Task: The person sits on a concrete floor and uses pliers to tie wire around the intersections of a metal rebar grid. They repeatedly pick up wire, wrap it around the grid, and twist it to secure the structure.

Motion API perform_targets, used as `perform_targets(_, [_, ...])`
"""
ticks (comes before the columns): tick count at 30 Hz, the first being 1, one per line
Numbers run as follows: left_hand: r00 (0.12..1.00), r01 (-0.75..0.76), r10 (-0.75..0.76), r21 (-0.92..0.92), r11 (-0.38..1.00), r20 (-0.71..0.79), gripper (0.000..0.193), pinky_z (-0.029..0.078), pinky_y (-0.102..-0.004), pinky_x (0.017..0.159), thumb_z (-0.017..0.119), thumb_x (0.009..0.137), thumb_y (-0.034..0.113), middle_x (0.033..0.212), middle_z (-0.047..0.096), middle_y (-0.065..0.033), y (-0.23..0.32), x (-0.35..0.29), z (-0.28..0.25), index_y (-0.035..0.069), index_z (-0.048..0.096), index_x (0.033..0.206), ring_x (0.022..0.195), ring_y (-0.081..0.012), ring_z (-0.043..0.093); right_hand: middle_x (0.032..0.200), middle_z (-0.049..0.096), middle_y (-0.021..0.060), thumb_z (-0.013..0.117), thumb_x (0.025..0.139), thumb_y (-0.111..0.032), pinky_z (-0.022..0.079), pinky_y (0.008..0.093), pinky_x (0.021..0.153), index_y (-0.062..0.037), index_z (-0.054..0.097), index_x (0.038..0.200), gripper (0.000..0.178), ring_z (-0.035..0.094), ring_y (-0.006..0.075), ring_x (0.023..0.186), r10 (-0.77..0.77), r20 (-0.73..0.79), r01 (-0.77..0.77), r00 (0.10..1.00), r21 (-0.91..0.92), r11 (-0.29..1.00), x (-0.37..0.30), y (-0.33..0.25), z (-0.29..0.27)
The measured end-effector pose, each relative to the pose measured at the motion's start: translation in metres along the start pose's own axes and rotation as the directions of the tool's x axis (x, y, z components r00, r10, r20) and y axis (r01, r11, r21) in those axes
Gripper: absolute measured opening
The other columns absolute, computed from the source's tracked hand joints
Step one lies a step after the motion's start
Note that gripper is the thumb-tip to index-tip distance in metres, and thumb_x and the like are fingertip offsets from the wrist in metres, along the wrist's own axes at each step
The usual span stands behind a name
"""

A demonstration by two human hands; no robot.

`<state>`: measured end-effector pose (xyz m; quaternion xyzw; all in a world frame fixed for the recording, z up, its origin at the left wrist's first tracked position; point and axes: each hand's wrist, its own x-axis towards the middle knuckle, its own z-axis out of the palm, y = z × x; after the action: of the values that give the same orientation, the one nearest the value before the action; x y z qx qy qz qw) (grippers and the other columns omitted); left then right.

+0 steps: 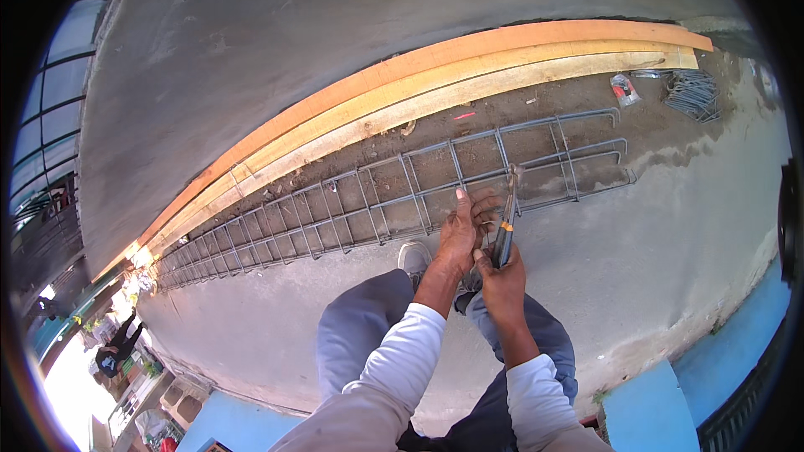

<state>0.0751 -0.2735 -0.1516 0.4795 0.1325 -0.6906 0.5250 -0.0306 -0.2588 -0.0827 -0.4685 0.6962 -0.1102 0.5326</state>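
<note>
My right hand (502,289) is closed round the dark handles of a pair of pincers (506,230) with orange bands. The jaws point up and away, overlapping a rebar cage (385,201) near its right end. My left hand (462,238) is just left of the pincers, beside the cage's near bar. Its thumb stands up and its fingers are apart, partly curled toward the tool. No held thing shows in it. The cage is a long frame of grey bars with square stirrups, lying on the ground and running off to the far left.
Long wooden planks (402,75) lie behind the cage along a grey wall (335,16). At the far right sit a pile of bent steel stirrups (692,95) and a small red-and-clear packet (624,90). My shoe (414,258) is close to the cage. A person (117,351) is at the far left.
</note>
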Motion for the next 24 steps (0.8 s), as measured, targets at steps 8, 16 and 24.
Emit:
perform_targets(8, [0.917, 0.034, -0.058, -0.068, 0.997, -0.394, 0.065, 0.043, -0.0272, 0.057, 0.035, 0.106, 0.056, 0.082, 0.06, -0.0044, -0.026, -0.109, -0.059, -0.002, 0.06, 0.12, 0.064, -0.0124, 0.05, 0.095, 0.068, 0.019, 0.071, 0.091, -0.015, 0.051, 0.0421, 0.079, 0.0046, 0.06, 0.113, 0.032, 0.068, 0.034, 0.088, 0.025, 0.094, -0.016, 0.995, -0.094, 0.995, -0.098, 0.051, 0.019])
perform_targets(16, [0.892, 0.031, -0.132, -0.233, 0.972, -0.433, 0.044, 0.048, -0.0299, 0.059, 0.051, 0.105, 0.046, 0.075, 0.056, -0.0018, -0.037, -0.252, -0.055, 0.003, 0.063, 0.108, 0.063, -0.0132, 0.051, 0.071, 0.06, 0.0075, 0.063, 0.095, -0.008, 0.047, 0.0321, 0.047, -0.0025, 0.056, 0.095, 0.009, 0.058, 0.0169, 0.051, 0.421, 0.431, -0.572, 0.798, 0.323, 0.754, -0.226, -0.013, -0.023])
perform_targets(24, [0.942, -0.108, 0.082, -0.063, 0.992, -0.325, 0.027, 0.056, -0.0322, 0.084, 0.066, 0.099, 0.032, 0.1, 0.072, -0.0099, 0.01, -0.375, 0.028, 0.006, 0.067, 0.105, 0.089, -0.0173, 0.068, 0.064, 0.056, 0.0047, 0.062, 0.095, -0.01, 0.042, 0.0299, 0.043, -0.0019, 0.055, 0.096, 0.011, 0.054, 0.0136, 0.047, 0.334, 0.449, -0.458, 0.829, 0.202, 0.866, -0.279, -0.08, -0.116])
